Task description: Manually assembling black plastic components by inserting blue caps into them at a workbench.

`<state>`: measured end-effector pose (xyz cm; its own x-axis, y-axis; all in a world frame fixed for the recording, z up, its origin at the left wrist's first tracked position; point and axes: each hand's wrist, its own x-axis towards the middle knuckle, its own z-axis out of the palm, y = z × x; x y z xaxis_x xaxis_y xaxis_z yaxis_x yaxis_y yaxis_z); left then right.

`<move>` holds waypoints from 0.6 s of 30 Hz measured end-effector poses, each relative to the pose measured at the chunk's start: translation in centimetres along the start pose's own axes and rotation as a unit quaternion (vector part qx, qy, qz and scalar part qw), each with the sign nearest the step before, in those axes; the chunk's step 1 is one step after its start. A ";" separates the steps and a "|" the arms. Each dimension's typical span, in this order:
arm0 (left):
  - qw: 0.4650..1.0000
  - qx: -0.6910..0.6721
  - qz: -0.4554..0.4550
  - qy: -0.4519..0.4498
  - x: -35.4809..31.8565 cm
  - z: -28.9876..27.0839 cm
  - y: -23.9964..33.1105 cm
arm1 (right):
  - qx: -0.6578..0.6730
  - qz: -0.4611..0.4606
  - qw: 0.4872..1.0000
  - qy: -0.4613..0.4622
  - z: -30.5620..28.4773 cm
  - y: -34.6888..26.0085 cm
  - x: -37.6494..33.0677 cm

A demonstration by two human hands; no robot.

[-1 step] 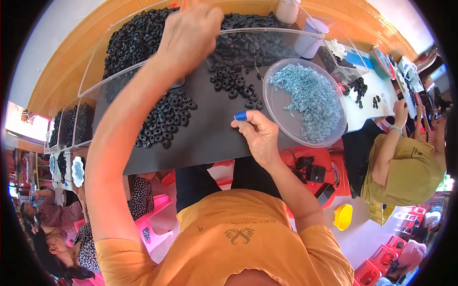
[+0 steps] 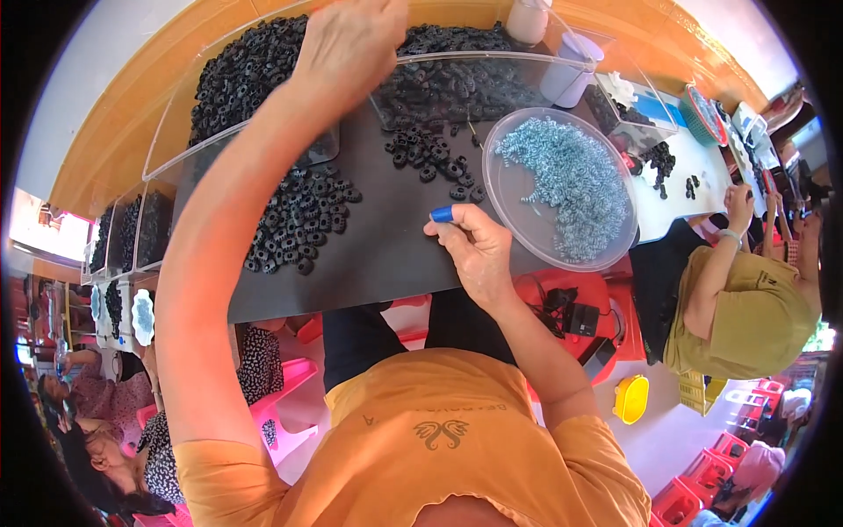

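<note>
My left hand [image 2: 347, 48] reaches far forward over a clear plastic bin [image 2: 492, 56] heaped with small black plastic parts [image 2: 250, 75]. Its fingers look curled, and their tips are cut off by the upper edge. Low over the dark tabletop [image 2: 378, 255], my right hand [image 2: 479, 263] has thumb and forefinger pinched together, with blue tape [image 2: 442, 214] around one finger. Whatever lies in that pinch is too small to make out. Beside it, to the right, sits a round clear tray [image 2: 537, 230] of small bluish metal springs [image 2: 571, 176].
Loose black parts lie in a pile [image 2: 303, 220] under my left forearm and a smaller cluster [image 2: 430, 154] ahead. A white cup [image 2: 569, 70] stands behind the tray. A red stool [image 2: 562, 299] holds a black device. A co-worker [image 2: 742, 303] sits to the right.
My left hand has shifted slightly up and to the left, and its fingertips now pass out of view. The right hand has barely moved.
</note>
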<state>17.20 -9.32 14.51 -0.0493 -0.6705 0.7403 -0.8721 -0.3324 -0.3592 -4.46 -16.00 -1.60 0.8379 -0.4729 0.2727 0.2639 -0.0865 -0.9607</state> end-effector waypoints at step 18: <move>0.943 -0.281 0.015 -0.176 -6.9 7.9 8.8 | -0.019 0.004 1.000 -0.002 0.2 -0.4 0.1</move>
<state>13.69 -12.91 1.73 0.0012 -0.8858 0.4641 -0.9982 0.0269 0.0540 -4.37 -15.80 -1.17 0.8415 -0.4705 0.2657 0.2398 -0.1155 -0.9639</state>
